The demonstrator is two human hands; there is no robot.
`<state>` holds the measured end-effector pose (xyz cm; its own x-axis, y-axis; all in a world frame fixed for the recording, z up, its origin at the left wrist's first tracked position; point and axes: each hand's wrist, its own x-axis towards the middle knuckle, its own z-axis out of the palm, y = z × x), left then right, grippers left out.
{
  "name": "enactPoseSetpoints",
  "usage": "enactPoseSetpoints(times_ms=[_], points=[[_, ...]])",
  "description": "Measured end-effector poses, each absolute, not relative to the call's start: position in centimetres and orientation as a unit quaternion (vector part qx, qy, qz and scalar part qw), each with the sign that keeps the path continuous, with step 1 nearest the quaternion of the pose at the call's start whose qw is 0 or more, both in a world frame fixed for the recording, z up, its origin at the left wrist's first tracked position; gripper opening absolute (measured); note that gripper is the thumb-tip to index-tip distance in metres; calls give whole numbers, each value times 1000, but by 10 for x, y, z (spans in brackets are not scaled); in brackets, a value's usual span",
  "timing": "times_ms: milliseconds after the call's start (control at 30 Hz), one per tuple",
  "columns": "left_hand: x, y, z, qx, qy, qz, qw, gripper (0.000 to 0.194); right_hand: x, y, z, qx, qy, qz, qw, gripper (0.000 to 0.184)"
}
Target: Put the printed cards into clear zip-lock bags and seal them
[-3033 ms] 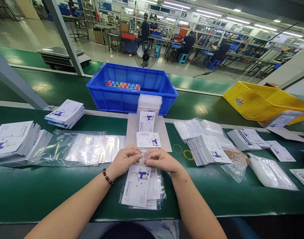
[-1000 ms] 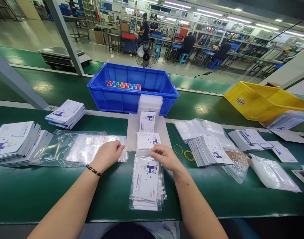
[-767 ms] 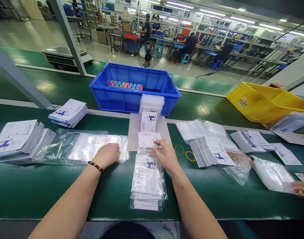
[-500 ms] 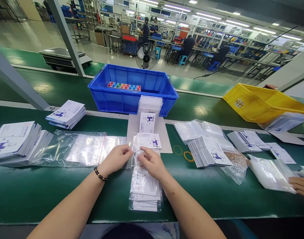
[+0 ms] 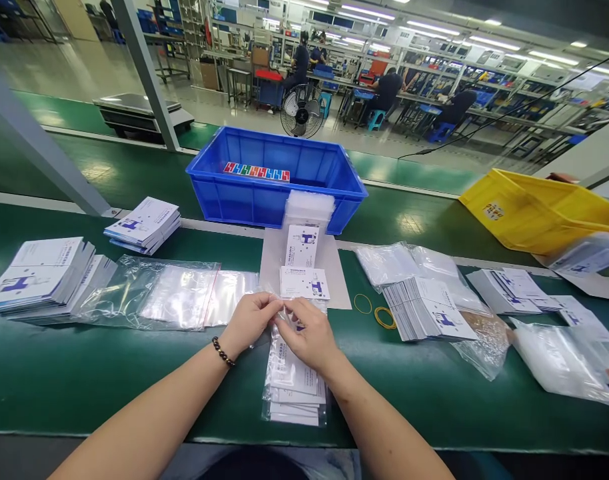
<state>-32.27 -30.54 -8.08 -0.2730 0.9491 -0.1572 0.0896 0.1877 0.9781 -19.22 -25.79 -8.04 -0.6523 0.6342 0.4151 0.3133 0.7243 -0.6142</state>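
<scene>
My left hand (image 5: 249, 321) and my right hand (image 5: 307, 333) meet over the green belt, both pinching the top edge of a thin clear plastic bag (image 5: 280, 312). Under them lies a pile of bagged white leaflets (image 5: 293, 390) with blue print. Just beyond my fingers a loose leaflet (image 5: 303, 283) lies crosswise on a grey card sheet (image 5: 334, 273), with another leaflet (image 5: 302, 245) upright behind it. Empty clear bags (image 5: 182, 299) lie to the left of my left hand.
A blue crate (image 5: 277, 180) stands behind the card sheet. Leaflet stacks (image 5: 39, 277) lie far left, another stack (image 5: 427, 317) and two rubber bands (image 5: 377, 312) to the right. A yellow bin (image 5: 539, 210) is at far right, with more bags (image 5: 559, 353).
My left hand took a clear bag from the pile on the left and brought it to the middle. Both hands now pinch its edge over the bagged leaflets.
</scene>
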Motion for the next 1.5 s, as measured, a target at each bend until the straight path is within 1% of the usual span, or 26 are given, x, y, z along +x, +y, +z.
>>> enactPoseSetpoints(times_ms=[67, 167, 300, 367, 467, 567, 667, 733, 800, 867, 900, 933, 1000, 1067, 1133, 1167, 1200, 1267, 1333, 1367, 1433, 1500], points=[[-320, -307, -82, 443, 639, 475, 412, 28, -191, -258, -78, -293, -861, 277, 309, 12], [-317, -308, -83, 496, 647, 443, 373, 32, -190, -257, -77, -313, -860, 276, 295, 19], [-314, -310, -80, 556, 658, 397, 317, 30, -191, -256, -81, -326, -872, 215, 296, 23], [-312, -311, -77, 567, 660, 386, 307, 30, -191, -252, -83, -344, -870, 175, 306, 24], [-312, -311, -74, 564, 654, 380, 331, 30, -189, -245, -85, -376, -856, 127, 331, 26], [-316, -310, -75, 519, 652, 412, 369, 32, -187, -245, -83, -329, -868, 117, 353, 20], [-323, -309, -75, 459, 652, 450, 401, 34, -187, -251, -81, -247, -906, 108, 326, 25], [-329, -309, -74, 438, 646, 463, 420, 35, -187, -253, -80, -235, -920, 110, 294, 21], [-333, -310, -70, 448, 645, 491, 378, 30, -185, -251, -77, -246, -916, 156, 276, 24], [-336, -312, -65, 504, 637, 511, 280, 22, -181, -247, -72, -252, -896, 252, 266, 23], [-337, -314, -62, 547, 624, 502, 241, 19, -178, -245, -69, -249, -883, 306, 256, 22], [-339, -315, -60, 594, 608, 477, 224, 18, -175, -242, -66, -244, -870, 355, 240, 21], [-341, -317, -56, 671, 580, 395, 240, 14, -169, -237, -60, -234, -848, 435, 190, 18], [-344, -317, -53, 694, 586, 326, 261, 10, -163, -233, -55, -234, -829, 491, 131, 16], [-348, -317, -51, 683, 610, 297, 272, 14, -158, -228, -53, -222, -818, 524, 87, 17], [-349, -317, -51, 671, 617, 293, 287, 17, -156, -225, -53, -212, -819, 527, 80, 18], [-350, -316, -51, 658, 620, 294, 311, 19, -155, -223, -55, -207, -825, 519, 88, 18], [-350, -315, -53, 620, 616, 311, 375, 21, -154, -216, -62, -243, -840, 465, 141, 15], [-349, -314, -57, 577, 605, 336, 433, 21, -156, -208, -74, -333, -848, 362, 197, 19], [-348, -314, -59, 560, 598, 350, 455, 21, -157, -204, -81, -377, -849, 303, 212, 21], [-346, -313, -63, 537, 583, 370, 484, 20, -158, -195, -94, -434, -851, 201, 219, 21], [-345, -311, -68, 528, 573, 377, 500, 20, -159, -188, -104, -468, -843, 136, 229, 19]])
